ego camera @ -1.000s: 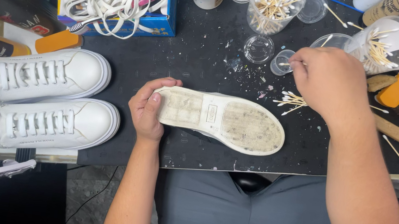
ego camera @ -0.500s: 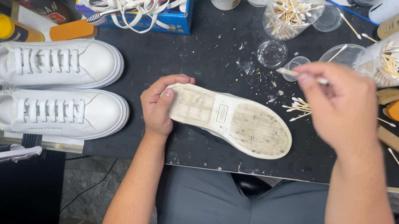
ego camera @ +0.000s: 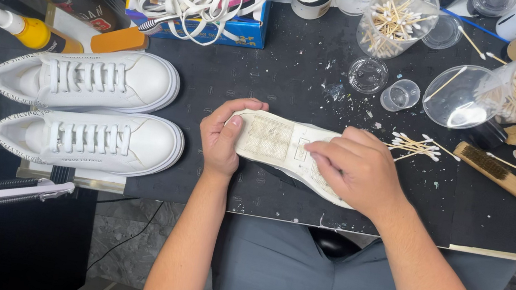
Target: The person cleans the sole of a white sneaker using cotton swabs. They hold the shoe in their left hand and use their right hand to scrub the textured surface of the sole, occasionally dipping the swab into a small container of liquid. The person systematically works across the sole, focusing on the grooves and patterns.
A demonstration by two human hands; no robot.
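While the left hand grips the heel of the upturned shoe on the black mat, the right hand presses curled fingers onto its dirty sole; whether they pinch a swab, I cannot tell. Careful rubbing seems underway. Two clear cups hold cotton swabs.

three white sneakers, two hands, perhaps three swab jars

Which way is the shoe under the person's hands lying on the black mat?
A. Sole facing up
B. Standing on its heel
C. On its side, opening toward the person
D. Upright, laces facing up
A: the dirty sole of the shoe faces the camera, with the left hand gripping its heel end and the right hand resting on the forefoot.
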